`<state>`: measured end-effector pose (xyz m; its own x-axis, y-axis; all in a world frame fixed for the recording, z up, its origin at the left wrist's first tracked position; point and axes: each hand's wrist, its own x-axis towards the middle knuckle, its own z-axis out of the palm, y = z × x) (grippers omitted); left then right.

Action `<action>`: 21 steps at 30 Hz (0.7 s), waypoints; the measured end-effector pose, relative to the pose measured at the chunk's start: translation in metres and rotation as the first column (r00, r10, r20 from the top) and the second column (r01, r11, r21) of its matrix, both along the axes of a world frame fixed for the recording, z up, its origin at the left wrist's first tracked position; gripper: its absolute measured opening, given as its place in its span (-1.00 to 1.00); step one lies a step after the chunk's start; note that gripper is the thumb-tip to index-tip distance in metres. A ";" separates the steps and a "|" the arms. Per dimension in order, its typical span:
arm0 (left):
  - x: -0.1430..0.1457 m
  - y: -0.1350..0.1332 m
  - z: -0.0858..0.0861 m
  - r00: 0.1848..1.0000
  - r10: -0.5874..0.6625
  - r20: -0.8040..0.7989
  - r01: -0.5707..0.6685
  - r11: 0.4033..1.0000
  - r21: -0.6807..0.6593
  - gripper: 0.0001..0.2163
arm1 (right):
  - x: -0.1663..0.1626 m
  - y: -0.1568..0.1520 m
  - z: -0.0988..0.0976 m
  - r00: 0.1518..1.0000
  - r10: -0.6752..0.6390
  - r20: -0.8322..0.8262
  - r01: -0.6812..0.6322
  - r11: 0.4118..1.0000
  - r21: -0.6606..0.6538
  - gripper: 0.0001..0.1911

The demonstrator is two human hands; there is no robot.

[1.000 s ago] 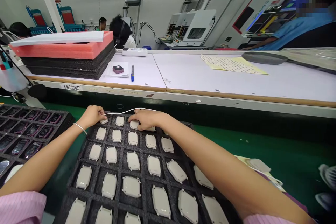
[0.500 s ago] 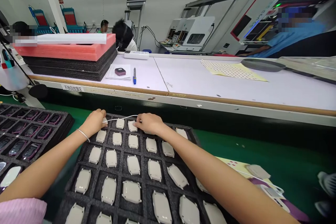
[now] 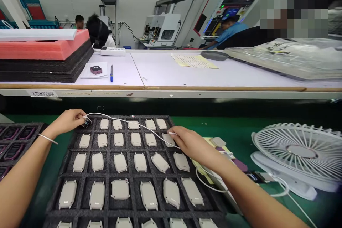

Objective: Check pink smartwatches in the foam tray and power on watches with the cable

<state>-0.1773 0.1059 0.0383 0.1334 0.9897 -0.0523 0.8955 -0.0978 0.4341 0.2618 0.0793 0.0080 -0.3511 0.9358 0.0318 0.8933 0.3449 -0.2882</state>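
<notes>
A black foam tray point(image 3: 107, 171) in front of me holds several white watch bodies point(image 3: 120, 188) lying face down in its cells. My left hand point(image 3: 68, 121) is closed at the tray's far left corner on a dark-faced watch body point(image 3: 86, 123), with a bracelet on the wrist. A thin white cable point(image 3: 125, 120) runs from that watch across the tray's top rows to my right hand point(image 3: 188, 142), which pinches the cable's other end above the tray's right side.
A white desk fan point(image 3: 296, 153) lies at the right on the green belt. Another black tray point(image 3: 13, 139) with dark-faced watches sits at the left. Beyond is a white bench point(image 3: 213, 74) with pink and black foam sheets point(image 3: 40, 53), a pen, a sticker sheet. People work behind.
My right hand has drawn away to the right along the cable, stretching it across the tray. The left hand stays at the far left corner, where a dark watch face shows. My view turned right.
</notes>
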 end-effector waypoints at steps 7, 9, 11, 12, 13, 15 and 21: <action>0.030 -0.012 0.014 0.971 0.220 0.091 -0.236 0.941 0.243 -0.63 | 0.006 -0.026 -0.026 0.975 0.144 -0.168 -0.113 0.977 0.180 -0.69; 0.033 -0.015 0.015 0.963 0.240 0.123 -0.268 0.907 0.324 -0.63 | 0.010 -0.006 -0.038 0.983 0.088 -0.161 -0.040 0.959 0.280 -0.68; 0.031 -0.016 0.011 0.969 0.217 0.120 -0.246 0.902 0.354 -0.62 | 0.015 0.020 -0.048 0.983 0.057 -0.173 0.007 0.938 0.346 -0.67; 0.028 -0.016 0.007 0.974 0.197 0.113 -0.224 0.915 0.336 -0.60 | 0.018 0.033 -0.050 0.982 0.063 -0.178 0.006 0.932 0.362 -0.68; 0.024 -0.014 0.002 0.978 0.178 0.109 -0.203 0.932 0.300 -0.57 | 0.021 0.044 -0.052 0.980 0.088 -0.180 -0.016 0.931 0.366 -0.68; 0.015 -0.009 -0.009 0.985 0.137 0.109 -0.156 0.968 0.197 -0.52 | 0.026 0.059 -0.051 0.976 0.153 -0.154 -0.091 0.933 0.348 -0.69; -0.003 0.014 -0.024 0.999 -0.003 0.035 0.005 0.998 -0.065 -0.47 | 0.033 0.074 -0.039 0.955 0.296 0.004 -0.292 0.940 0.176 -0.65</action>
<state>-0.1798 0.1198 0.0147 0.1399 0.9839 -0.1116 0.8795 -0.0717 0.4704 0.2943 0.1534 -0.0311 -0.6070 0.7705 0.1944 0.7386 0.6373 -0.2198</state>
